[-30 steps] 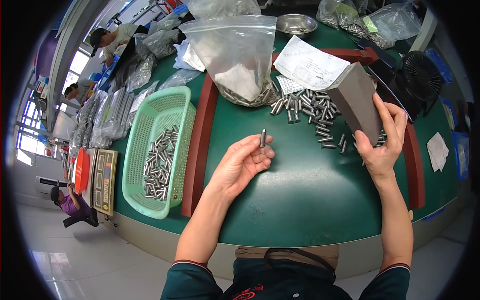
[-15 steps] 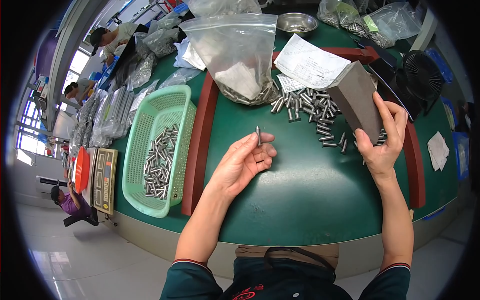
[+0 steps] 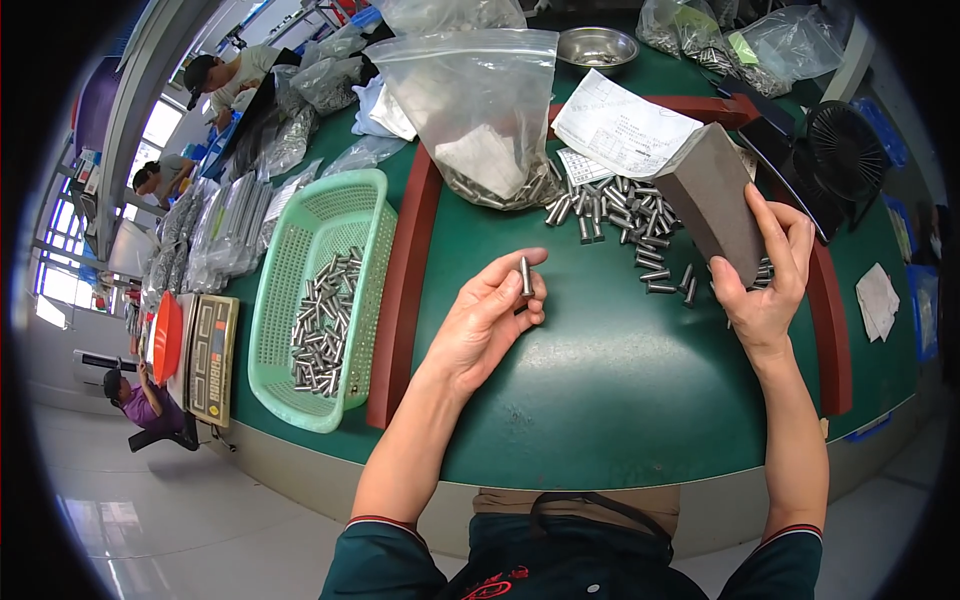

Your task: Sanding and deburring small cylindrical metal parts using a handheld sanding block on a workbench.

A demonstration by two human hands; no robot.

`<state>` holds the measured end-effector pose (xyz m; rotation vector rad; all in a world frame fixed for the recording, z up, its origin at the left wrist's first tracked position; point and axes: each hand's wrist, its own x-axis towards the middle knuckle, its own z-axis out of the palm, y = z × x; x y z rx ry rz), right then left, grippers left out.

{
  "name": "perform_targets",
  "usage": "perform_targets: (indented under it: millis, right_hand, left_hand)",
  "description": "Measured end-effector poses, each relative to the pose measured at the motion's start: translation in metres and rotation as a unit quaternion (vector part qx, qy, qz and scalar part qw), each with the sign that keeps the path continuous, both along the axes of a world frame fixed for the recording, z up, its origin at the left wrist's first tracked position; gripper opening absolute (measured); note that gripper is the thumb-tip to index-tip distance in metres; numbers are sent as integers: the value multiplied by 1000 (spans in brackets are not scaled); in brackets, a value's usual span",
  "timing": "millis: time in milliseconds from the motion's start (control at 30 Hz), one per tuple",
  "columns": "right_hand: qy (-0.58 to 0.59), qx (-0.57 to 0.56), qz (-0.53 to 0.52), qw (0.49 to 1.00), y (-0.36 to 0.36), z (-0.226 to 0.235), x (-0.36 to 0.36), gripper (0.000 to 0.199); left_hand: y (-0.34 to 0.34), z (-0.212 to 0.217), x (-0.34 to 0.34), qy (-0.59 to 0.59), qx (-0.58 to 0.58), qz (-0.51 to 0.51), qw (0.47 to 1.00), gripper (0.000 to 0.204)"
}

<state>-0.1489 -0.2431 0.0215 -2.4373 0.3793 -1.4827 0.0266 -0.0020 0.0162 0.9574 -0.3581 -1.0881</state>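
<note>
My left hand point(image 3: 482, 322) is closed, holding one small metal pin point(image 3: 526, 277) upright between thumb and fingers above the green table point(image 3: 600, 400). With my right hand point(image 3: 768, 290) I grip a thick grey-brown block point(image 3: 712, 205), tilted, with thumb on one edge and fingers along the other side. Under and behind the block lies a loose pile of similar metal pins point(image 3: 640, 215), partly hidden by it. To the left of my left hand, a light green perforated basket point(image 3: 268, 310) holds many more pins.
Dark red rails point(image 3: 402, 300) border the work area. Behind it stand a clear bag point(image 3: 470, 90) of pins, a paper sheet point(image 3: 625, 125) and a steel bowl point(image 3: 597, 48). A black fan point(image 3: 845, 150) is at right, a scale point(image 3: 211, 360) at left. Other people work farther off.
My left hand has turned the pin slightly and shifted it a little right and down. The right hand and block stay almost in place.
</note>
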Motion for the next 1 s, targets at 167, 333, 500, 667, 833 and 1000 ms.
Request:
perform_targets:
  millis: [167,333,500,667,833,1000]
  right_hand:
    - [-3,-1,2,1000,0,1,0,67]
    - [-1,-2,2,1000,0,1,-1,67]
    - [-1,-2,2,1000,1,1,0,67]
    - [2,-2,2,1000,0,1,-1,67]
    - [1,2,3,1000,1,0,-1,67]
    - [0,3,4,1000,0,0,0,67]
  left_hand:
    - [1,-5,3,-3,1,-7,1000,40]
    - [2,-7,6,98,6,5,995,34]
    - [7,-15,11,236,-59,14,970,24]
    - [6,-14,12,294,-83,26,952,16]
    - [6,-12,12,290,-71,46,953,13]
    - [6,-13,13,292,-73,47,952,12]
